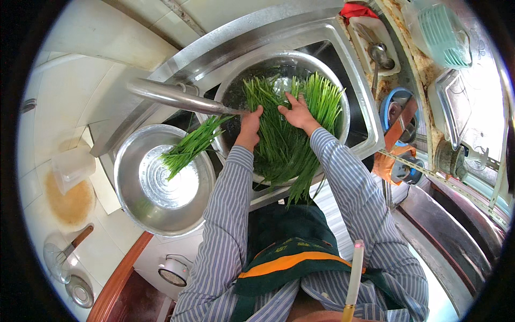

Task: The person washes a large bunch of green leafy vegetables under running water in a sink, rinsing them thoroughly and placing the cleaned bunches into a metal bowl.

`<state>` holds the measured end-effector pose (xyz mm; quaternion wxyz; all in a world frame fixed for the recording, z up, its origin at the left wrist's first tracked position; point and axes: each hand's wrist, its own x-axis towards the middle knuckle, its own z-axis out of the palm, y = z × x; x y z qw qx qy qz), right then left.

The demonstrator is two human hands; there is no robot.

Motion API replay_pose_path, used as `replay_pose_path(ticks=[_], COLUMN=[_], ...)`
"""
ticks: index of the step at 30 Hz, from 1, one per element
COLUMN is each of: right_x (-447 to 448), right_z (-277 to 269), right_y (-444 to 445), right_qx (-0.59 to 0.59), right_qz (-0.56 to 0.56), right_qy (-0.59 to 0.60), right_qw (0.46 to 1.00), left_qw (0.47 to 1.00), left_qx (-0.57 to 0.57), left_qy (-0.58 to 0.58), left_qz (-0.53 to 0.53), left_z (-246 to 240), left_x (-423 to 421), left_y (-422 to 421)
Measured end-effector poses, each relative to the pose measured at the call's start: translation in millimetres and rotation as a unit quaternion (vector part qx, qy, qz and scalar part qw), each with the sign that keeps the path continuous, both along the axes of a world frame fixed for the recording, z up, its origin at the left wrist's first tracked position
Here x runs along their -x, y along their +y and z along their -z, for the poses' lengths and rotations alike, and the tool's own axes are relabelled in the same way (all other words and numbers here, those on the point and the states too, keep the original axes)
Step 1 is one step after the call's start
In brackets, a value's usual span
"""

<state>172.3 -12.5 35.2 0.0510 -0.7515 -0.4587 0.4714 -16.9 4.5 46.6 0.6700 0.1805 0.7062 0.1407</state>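
Observation:
A large round metal basin (342,120) stands in the sink, with water and a mass of long green garlic chives (277,149) in it. Some leaves hang over its near rim. At the left of the bundle is my left hand (250,128), closed about the edge of the chives just below the faucet's end, its fingers partly hidden. My right hand (298,114) rests on top of the chives with thumb and fingers spread. A second metal bowl (132,177) at the left holds a smaller bunch of chives (193,145), whose upper end leans past the rim.
The metal faucet (181,98) reaches over the big basin from the left. Right of the sink (368,133) are a white tray with ladles (380,56) and a blue basin (388,104). A whisk (64,253) hangs at lower left. A pale tube (355,273) rises before my chest.

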Motion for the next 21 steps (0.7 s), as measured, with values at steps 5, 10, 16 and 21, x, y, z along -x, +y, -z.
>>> replay_pose_path(ticks=[5, 10, 16, 21], right_x=[25.8, 56.9, 50.4, 38.2], right_z=[1.9, 8.3, 32.3, 24.5], right_y=[15.2, 34.2, 56.1, 52.1], right_qx=[-0.185, -0.177, 0.062, 0.081], right_qz=[-0.004, 0.125, 0.188, 0.254], right_qy=[-0.061, 0.157, 0.223, 0.368], right_qw=[0.981, 0.964, 0.954, 0.891], left_qw=[0.953, 0.992, 0.98, 0.989], left_qx=[0.048, -0.085, -0.167, -0.047], left_qy=[-0.279, -0.045, -0.021, -0.083], left_qz=[-0.111, 0.078, -0.104, -0.114], left_z=[34.4, 50.6, 30.4, 45.0], left_x=[30.3, 26.0, 11.4, 2.2], left_y=[-8.0, -10.5, 8.3, 25.8])
